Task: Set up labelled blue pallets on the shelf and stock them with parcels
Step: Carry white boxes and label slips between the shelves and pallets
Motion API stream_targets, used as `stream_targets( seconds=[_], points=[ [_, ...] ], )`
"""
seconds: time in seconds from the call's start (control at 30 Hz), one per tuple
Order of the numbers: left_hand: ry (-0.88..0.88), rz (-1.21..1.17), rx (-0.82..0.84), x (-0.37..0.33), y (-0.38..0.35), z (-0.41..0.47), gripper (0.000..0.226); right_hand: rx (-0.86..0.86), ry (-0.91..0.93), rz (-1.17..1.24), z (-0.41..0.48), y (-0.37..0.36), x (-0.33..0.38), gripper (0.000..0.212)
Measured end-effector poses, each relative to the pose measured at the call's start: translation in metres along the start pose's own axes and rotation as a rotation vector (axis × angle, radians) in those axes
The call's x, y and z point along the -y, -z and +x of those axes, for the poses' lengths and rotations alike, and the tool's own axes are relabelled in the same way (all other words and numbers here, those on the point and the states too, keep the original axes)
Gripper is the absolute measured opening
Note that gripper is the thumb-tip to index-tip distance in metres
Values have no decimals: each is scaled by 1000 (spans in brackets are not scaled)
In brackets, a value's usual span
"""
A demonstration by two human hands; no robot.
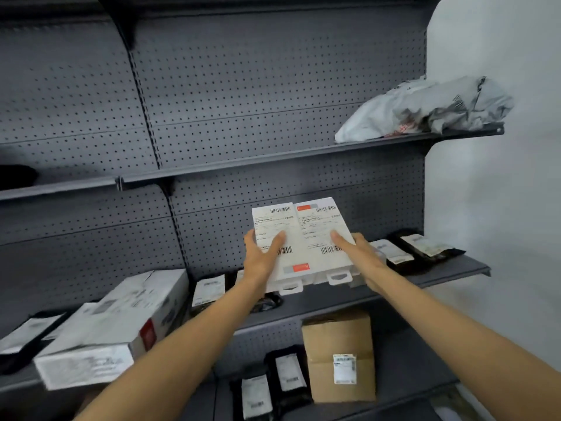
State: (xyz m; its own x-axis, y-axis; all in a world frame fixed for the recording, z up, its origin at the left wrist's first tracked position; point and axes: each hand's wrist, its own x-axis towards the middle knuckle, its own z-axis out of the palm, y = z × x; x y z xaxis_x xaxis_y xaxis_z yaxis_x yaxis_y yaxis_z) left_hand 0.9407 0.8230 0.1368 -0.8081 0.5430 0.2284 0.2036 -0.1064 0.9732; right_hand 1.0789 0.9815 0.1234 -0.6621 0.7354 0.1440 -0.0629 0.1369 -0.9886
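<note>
I hold two flat white parcels [303, 238] side by side, each with a barcode label and a hang tab at its near end. They are tilted up above the middle shelf [449, 273] of a dark grey pegboard rack. My left hand [261, 256] grips their left edge with the thumb on top. My right hand [358, 253] grips the right edge the same way. No blue pallet is in view.
A long white box [115, 326] and black labelled bags [425, 247] lie on the middle shelf. Grey poly bags [425, 107] sit on the upper shelf at right. On the lower shelf stand a brown carton [340, 354] and black bags [273, 381]. A white wall is at right.
</note>
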Motion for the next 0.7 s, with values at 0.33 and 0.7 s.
stream_targets(
  seconds=[0.33, 0.7],
  points=[
    [80, 186, -257, 30, 165, -17, 51, 169, -37, -21, 9, -144, -20, 52],
    [213, 342, -658, 43, 338, -38, 31, 481, -46, 26, 28, -326, -33, 48]
  ],
)
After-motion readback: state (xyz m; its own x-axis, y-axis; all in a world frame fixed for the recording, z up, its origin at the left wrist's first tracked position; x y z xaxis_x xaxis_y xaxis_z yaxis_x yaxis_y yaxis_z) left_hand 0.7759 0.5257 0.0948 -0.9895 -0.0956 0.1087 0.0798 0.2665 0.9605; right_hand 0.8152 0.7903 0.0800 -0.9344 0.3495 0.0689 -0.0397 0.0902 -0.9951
